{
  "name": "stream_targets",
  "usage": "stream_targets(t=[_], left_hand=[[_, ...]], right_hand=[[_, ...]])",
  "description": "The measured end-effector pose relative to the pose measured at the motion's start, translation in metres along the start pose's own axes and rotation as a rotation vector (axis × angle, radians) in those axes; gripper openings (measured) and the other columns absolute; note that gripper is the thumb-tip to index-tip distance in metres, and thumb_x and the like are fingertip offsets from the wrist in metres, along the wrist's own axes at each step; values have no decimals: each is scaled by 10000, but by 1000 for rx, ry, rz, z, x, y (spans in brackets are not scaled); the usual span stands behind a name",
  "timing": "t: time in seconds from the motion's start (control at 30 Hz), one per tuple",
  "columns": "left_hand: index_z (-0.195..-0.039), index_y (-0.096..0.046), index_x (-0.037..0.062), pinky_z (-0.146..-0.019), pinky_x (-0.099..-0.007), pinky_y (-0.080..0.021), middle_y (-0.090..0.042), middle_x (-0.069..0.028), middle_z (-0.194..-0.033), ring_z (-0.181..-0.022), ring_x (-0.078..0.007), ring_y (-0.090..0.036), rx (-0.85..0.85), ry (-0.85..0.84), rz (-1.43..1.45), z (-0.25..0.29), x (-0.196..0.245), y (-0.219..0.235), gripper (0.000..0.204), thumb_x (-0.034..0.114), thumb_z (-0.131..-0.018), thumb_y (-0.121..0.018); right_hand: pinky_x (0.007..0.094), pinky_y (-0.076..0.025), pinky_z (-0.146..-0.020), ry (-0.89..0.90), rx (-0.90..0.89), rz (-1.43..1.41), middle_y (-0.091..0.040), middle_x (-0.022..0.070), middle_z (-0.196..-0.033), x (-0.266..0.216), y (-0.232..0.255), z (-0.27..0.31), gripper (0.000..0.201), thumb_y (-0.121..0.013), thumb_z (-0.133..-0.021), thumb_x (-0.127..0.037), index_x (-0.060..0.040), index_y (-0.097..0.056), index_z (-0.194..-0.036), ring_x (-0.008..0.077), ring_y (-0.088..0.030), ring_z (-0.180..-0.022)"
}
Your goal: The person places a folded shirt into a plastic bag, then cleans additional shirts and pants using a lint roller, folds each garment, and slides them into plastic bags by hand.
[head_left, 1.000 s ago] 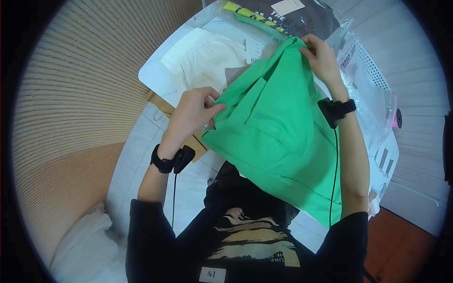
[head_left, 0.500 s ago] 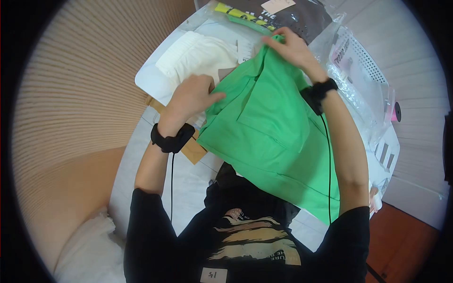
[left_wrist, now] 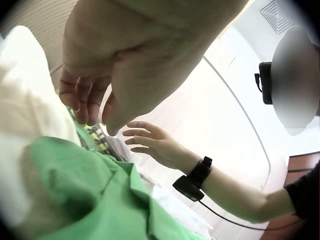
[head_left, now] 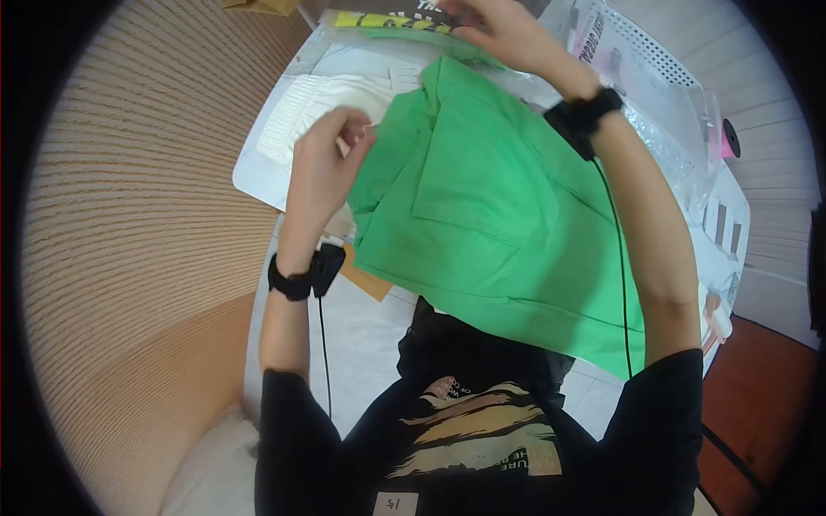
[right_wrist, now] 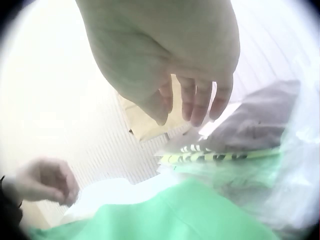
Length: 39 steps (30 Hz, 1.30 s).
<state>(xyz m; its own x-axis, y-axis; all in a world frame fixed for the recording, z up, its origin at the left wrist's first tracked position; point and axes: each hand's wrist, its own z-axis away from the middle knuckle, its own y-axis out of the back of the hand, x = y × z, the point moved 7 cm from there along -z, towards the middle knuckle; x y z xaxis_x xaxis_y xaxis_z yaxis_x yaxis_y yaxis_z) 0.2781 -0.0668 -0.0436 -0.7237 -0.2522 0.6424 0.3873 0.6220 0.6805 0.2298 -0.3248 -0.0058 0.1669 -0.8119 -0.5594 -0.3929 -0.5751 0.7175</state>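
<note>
A bright green garment [head_left: 490, 189] with a large square panel lies spread over the near part of the white table, its top corner folded. My left hand [head_left: 331, 163] hovers by the garment's left edge, over white shorts [head_left: 297, 107] with a gathered waistband. In the left wrist view its loosely bent fingers [left_wrist: 89, 100] hold nothing. Beyond the garment's top corner, my right hand [head_left: 508, 39] is raised over bagged clothes [head_left: 396, 21] with yellow lettered trim. Its fingers [right_wrist: 200, 102] hang apart with nothing between them in the right wrist view.
A white perforated basket [head_left: 641, 43] with clear plastic packaging [head_left: 667, 133] stands at the right. A pink-and-black spool [head_left: 731, 139] sits at the table's right edge. Brown cardboard [head_left: 366, 275] shows below the garment's left side. A ribbed beige wall [head_left: 146, 189] curves along the left.
My right hand has let go of the garment's top corner and moved up and left, away from it. My left hand has come off the left edge. The corner has settled down.
</note>
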Motion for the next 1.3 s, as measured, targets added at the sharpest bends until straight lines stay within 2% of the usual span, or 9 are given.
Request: stream_targets(t=[0.17,0.33,0.43,0.5,0.63,0.7,0.8,1.13,1.3], left_hand=[[-898,-713,-8,-621,-265,-530,-716,-64,-745,-687,-122,-706,-227,75,77,-75,-3,-63,261,242,-962,-745],[-817,-730,1,-582,-286,-531,-689,-60,-672,-637,-129,-695,-496,200,-259,-110,-9,-112,401,370,-974,-729],[-892,-741,17,-589,-295,-529,-708,-44,-744,-661,-127,-694,-466,1,-157,-123,-17,-125,438,446,-978,-711],[-754,-680,-20,-572,-379,-526,-652,-118,-617,-514,-234,-634,-130,-178,-178,-129,-5,-113,433,374,-914,-764],[-953,-677,-13,-762,-477,-517,-667,-227,-859,-834,-402,-674,-316,-18,-283,-134,8,-110,112,84,-908,-642],[-836,-704,-6,-571,-340,-531,-655,-85,-634,-587,-171,-661,-186,110,67,-147,-25,-121,405,378,-961,-724],[-974,-731,9,-595,-295,-524,-722,-44,-845,-699,-123,-695,-348,253,181,-135,-28,-127,504,511,-980,-692],[-948,-730,14,-624,-217,-543,-720,-38,-777,-716,-98,-701,-730,438,60,-72,-7,-93,384,397,-969,-752],[-983,-697,56,-536,-226,-461,-708,-29,-754,-619,-73,-637,-507,297,230,-78,-10,-94,264,318,-998,-722]], right_hand=[[444,-556,-785,-161,-160,177,-707,164,-1009,-15,54,105,310,-759,-871,-155,-77,-691,-1163,359,-693,-893],[455,-559,-804,-198,-186,431,-640,137,-961,-56,48,211,297,-747,-867,-113,-53,-634,-1135,339,-682,-965],[444,-565,-798,-153,-140,530,-638,122,-968,-46,26,234,255,-718,-854,-86,-27,-616,-1080,321,-678,-979],[434,-567,-792,-129,-131,577,-631,124,-950,-33,16,239,227,-694,-845,-67,-21,-607,-1050,320,-676,-957],[413,-571,-772,-66,-81,638,-611,122,-899,-28,16,236,148,-626,-834,-27,-14,-588,-976,313,-668,-898],[416,-571,-768,-75,-56,643,-611,121,-906,-25,20,235,147,-622,-836,-24,-14,-594,-980,314,-669,-896],[420,-569,-791,-102,-11,589,-622,123,-969,-39,19,235,171,-622,-835,-27,-17,-611,-1005,310,-671,-921],[340,-518,-881,359,-135,580,-631,61,-1181,-91,3,250,203,-654,-793,-111,-73,-700,-987,213,-616,-1051],[365,-500,-871,278,8,430,-642,56,-1078,-93,17,235,165,-713,-777,-80,-61,-704,-941,231,-616,-1022]])
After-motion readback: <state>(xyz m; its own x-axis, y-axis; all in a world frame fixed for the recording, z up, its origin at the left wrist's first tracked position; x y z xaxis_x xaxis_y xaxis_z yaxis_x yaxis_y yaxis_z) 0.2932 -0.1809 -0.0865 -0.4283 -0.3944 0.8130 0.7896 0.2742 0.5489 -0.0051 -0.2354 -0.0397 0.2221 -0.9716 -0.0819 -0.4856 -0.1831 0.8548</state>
